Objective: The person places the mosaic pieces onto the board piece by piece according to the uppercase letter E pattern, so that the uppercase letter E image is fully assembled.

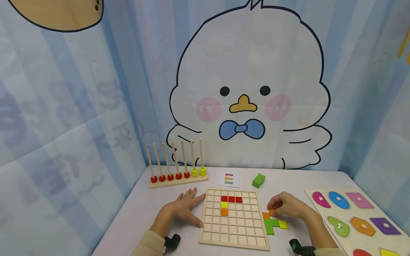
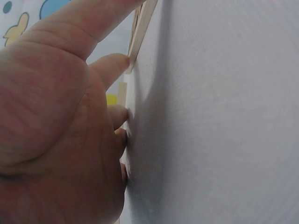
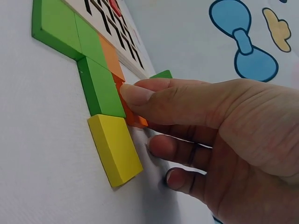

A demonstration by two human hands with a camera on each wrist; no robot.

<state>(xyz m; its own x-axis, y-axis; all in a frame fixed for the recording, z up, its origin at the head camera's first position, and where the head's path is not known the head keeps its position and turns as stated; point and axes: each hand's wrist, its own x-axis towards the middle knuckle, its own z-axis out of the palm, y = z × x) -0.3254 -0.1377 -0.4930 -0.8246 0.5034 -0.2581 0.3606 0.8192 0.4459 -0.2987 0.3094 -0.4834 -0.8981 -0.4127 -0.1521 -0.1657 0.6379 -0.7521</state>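
Orange tile: my right hand pinches it;
my left hand, fingers spread, touches the wooden grid board.

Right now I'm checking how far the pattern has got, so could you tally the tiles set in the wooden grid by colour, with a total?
Red tiles: 3
Yellow tile: 1
Orange tile: 1
Total set in the wooden grid: 5
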